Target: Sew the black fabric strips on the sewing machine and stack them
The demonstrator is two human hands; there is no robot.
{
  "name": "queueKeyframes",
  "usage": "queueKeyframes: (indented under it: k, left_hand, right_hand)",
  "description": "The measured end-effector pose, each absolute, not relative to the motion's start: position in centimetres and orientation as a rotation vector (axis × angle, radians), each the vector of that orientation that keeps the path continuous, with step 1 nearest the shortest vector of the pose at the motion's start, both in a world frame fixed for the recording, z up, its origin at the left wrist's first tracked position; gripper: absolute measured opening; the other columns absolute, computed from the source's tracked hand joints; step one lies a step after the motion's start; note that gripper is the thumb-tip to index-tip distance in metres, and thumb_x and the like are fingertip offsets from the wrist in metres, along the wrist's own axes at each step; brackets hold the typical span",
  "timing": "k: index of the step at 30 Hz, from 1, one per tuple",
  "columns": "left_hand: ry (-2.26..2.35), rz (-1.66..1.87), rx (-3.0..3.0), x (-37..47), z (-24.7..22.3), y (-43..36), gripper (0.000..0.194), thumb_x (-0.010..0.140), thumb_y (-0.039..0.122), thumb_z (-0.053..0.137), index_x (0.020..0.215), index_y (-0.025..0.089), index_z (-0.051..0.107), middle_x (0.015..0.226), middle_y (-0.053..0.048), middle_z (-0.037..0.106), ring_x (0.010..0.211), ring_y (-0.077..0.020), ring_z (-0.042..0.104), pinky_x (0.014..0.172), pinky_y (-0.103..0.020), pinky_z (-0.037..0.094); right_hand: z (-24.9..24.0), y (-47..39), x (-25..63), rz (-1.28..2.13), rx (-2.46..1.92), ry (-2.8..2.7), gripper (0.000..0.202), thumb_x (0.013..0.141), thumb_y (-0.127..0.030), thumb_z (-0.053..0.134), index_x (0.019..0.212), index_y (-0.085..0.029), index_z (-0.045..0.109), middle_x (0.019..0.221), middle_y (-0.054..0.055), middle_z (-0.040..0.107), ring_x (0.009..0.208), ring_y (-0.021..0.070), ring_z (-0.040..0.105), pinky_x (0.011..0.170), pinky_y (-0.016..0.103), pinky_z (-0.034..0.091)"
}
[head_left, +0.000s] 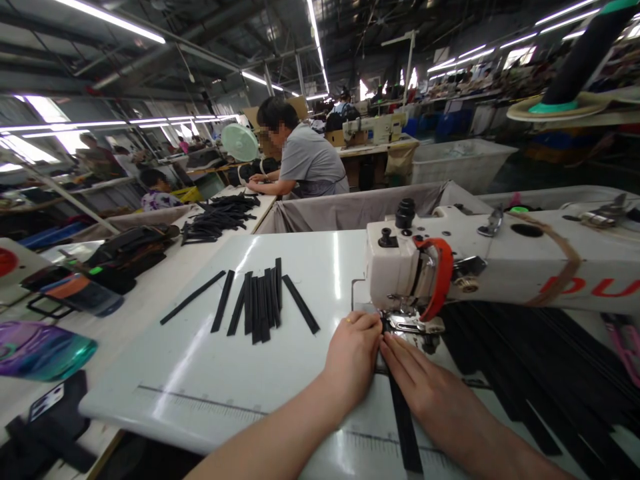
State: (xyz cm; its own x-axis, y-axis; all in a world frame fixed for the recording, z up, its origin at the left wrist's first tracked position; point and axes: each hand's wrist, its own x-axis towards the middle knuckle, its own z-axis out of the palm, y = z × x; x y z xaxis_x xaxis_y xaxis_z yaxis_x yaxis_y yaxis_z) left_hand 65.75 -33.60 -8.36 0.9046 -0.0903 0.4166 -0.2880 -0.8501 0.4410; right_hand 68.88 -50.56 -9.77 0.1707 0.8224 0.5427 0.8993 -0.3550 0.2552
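A black fabric strip (404, 427) runs from the front edge of the pale sewing table (200, 360) up to the presser foot (407, 325) of a white sewing machine (500, 260). Beside the foot, my left hand (354, 353) has its fingers curled and pressed down on the strip's far end. My right hand (420, 377) lies along the strip's right side, fingers together and stretched forward, the tips touching it near the foot. Both hands' fingertips nearly meet there. Short black strips (260, 303) lie in a loose group left of the machine.
Long black strips (540, 360) lie right of the machine. At the left are a purple-teal bottle (45, 350), a clear container (87, 293) and a phone (47, 402). A person in grey (313, 160) leans over a farther table beside a heap of black strips (220, 217).
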Motion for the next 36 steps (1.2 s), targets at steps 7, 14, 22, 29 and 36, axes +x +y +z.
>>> queueKeyframes:
  k: [7,14,22,29,36]
  left_hand:
    - [-0.280,0.495,2.626,65.8,-8.2,-33.7,0.018,0.096,0.013,0.051,0.092,0.013,0.068,0.108,-0.008,0.071,0.096,-0.0217,0.060,0.091,-0.036,0.053]
    - [-0.268,0.398,2.693,65.9,-8.1,-33.8,0.017,0.095,0.013,0.051,0.093,0.014,0.067,0.107,-0.008,0.069,0.099,-0.0217,0.060,0.092,-0.037,0.053]
    - [-0.247,0.430,2.683,66.0,-7.9,-33.8,0.018,0.093,0.010,0.052,0.087,0.017,0.067,0.108,-0.007,0.069,0.098,-0.0207,0.060,0.093,-0.037,0.053]
    - [-0.227,0.481,2.643,66.1,-7.7,-33.9,0.023,0.096,0.013,0.046,0.088,0.017,0.067,0.103,-0.009,0.070,0.095,-0.0227,0.059,0.088,-0.040,0.054]
    - [-0.214,0.469,2.600,66.3,-7.7,-33.9,0.025,0.096,0.011,0.044,0.086,0.017,0.066,0.098,-0.007,0.069,0.091,-0.0223,0.058,0.089,-0.040,0.053]
  right_hand:
    - [-9.8,-50.6,69.0,-0.937,-2.300,-1.703,0.047,0.077,0.005,0.036,0.114,-0.001,0.064,0.115,0.017,0.070,0.107,0.0250,0.066,0.086,0.033,0.059]
    - [-9.3,-50.5,69.1,-0.920,-2.305,-1.681,0.049,0.074,0.007,0.036,0.112,-0.002,0.066,0.114,0.015,0.071,0.104,0.0240,0.067,0.084,0.032,0.060]
    - [-9.5,-50.5,69.2,-0.875,-2.336,-1.663,0.051,0.073,0.007,0.037,0.116,-0.004,0.064,0.116,0.014,0.070,0.109,0.0241,0.064,0.087,0.032,0.058]
    - [-9.5,-50.5,69.9,-0.761,-2.351,-1.644,0.053,0.077,0.007,0.035,0.123,-0.005,0.059,0.121,0.015,0.067,0.113,0.0236,0.061,0.090,0.034,0.057]
    - [-8.5,-51.5,70.4,-0.583,-2.222,-1.632,0.042,0.084,0.002,0.038,0.116,-0.012,0.063,0.110,0.012,0.067,0.106,0.0217,0.062,0.088,0.033,0.056]
